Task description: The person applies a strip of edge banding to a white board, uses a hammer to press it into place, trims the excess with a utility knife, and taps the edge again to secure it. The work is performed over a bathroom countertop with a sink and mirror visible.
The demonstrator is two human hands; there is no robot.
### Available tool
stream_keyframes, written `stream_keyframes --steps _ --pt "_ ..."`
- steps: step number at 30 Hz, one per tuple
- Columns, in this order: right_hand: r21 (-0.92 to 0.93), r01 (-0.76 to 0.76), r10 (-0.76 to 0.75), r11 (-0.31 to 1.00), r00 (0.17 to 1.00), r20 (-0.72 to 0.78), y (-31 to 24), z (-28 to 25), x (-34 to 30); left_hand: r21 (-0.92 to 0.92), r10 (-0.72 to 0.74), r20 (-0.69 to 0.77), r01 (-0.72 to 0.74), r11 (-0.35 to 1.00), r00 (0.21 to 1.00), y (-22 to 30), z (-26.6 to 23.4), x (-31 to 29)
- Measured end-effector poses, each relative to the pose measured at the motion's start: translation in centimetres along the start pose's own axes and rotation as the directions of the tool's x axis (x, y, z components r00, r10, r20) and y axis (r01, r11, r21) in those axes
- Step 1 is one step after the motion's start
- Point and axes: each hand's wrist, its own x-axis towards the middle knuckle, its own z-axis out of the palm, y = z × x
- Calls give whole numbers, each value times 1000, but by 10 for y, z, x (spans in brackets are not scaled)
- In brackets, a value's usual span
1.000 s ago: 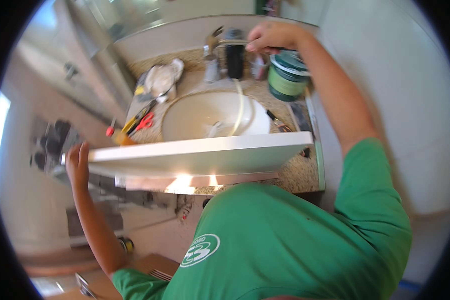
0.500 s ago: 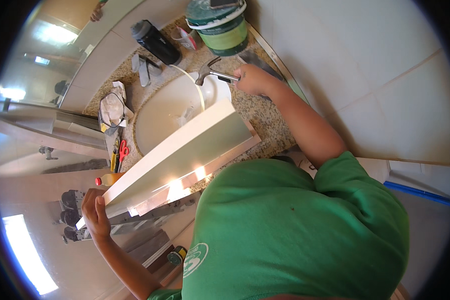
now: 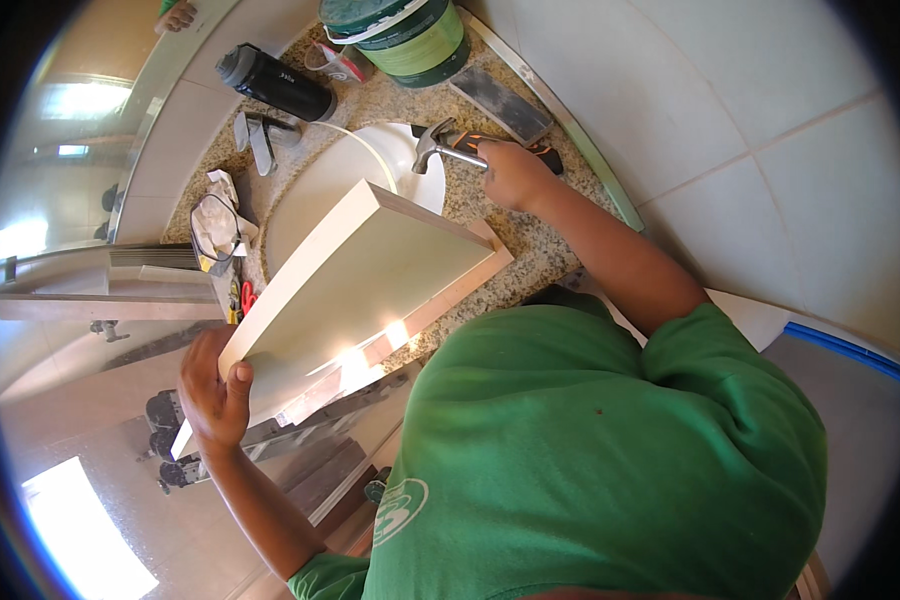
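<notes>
A long white panel (image 3: 370,285) with a thick pale edge slants across the front of the counter, over part of the white sink basin (image 3: 305,215). My left hand (image 3: 213,395) grips its near-left end, thumb on the broad face and fingers behind the edge. Along its lower side runs a narrow wooden strip (image 3: 457,285). My right hand (image 3: 515,177) is closed around the handle of a claw hammer (image 3: 432,146), whose metal head hangs past the basin's right rim, apart from the panel. Just behind that hand lies a black and orange tool (image 3: 538,153), partly hidden.
Along the back of the granite counter (image 3: 560,235) stand a green bucket (image 3: 415,50), a cup (image 3: 338,62), a black bottle (image 3: 285,90) and a faucet (image 3: 260,140). A dark flat block (image 3: 502,105) lies by the right wall. Red-handled scissors (image 3: 248,297) are left of the basin.
The panel has tipped so that more of its broad face shows, its far end now higher. My left hand has moved slightly right and up with it. The hammer stays in my right hand.
</notes>
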Motion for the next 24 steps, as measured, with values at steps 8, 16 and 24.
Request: stream_keyframes --steps 8,16,24 --pt "-50 47 -51 998 996 -71 5 5 -26 7 -2 -81 2 1000 997 3 3 2" --pt "-52 -25 19 998 992 -124 10 -9 -34 34 -17 -64 20 999 998 -1 1 3" --pt "-130 -9 -17 991 980 -198 19 -8 -34 45 -7 -80 11 999 997 -4 2 7"
